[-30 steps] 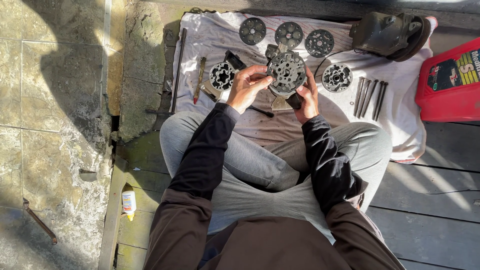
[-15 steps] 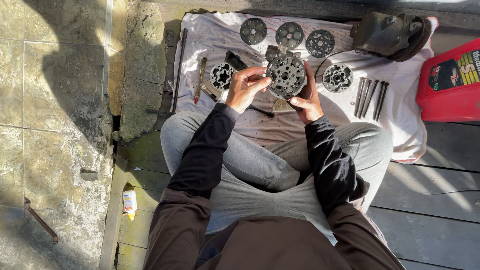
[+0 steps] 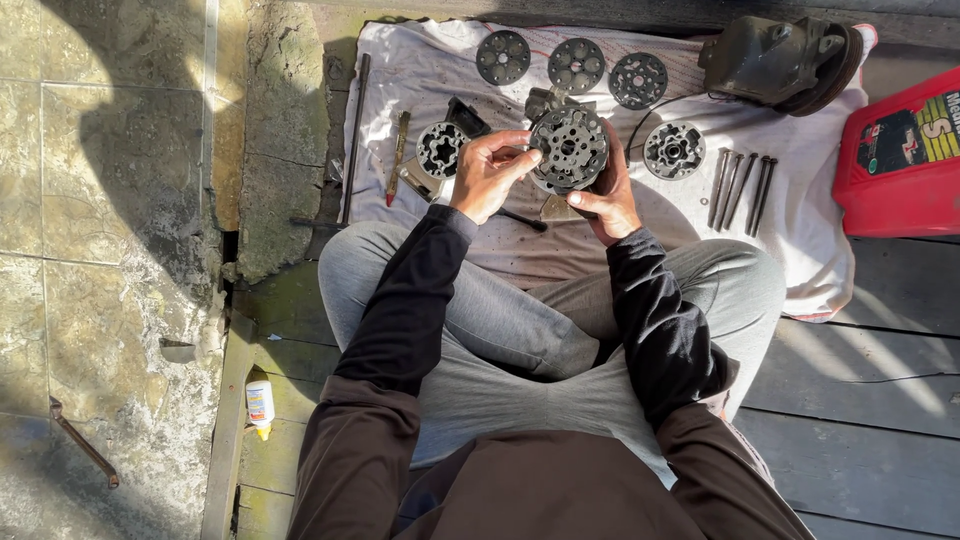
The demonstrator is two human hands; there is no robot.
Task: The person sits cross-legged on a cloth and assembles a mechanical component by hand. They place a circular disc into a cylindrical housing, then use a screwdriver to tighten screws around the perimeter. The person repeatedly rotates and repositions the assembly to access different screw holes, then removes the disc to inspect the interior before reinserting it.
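**Grey steel disc held in both hands over the cloth**

White, stained cloth (image 3: 440, 70) covers the ground ahead of the seated person and carries the laid-out parts. At two o'clock sits a red plastic container (image 3: 895, 160); at one o'clock a dark, bulky metal housing (image 3: 775, 55). Along twelve o'clock lie three flat round perforated plates (image 3: 575, 65) in a row, and at two o'clock, nearer in, a row of long dark bolts (image 3: 740, 185).

Held up at the cloth's middle is the round grey metal disc with a ring of holes and a toothed centre bore (image 3: 568, 148). It looks thick, oily and heavy, its face turned up to the camera.

The right hand (image 3: 605, 195) cups the disc from below and at four o'clock, fingers wrapped on its rim. The left hand (image 3: 490, 175) comes in from nine o'clock, thumb and fingertips pinched together at the disc's edge; whether they hold a small part there I cannot tell.

Doing this well likely means keeping the supporting hand steady and the disc level over the cloth, so anything loosened falls among the parts, and working the pinching fingers gently against the greasy rim.
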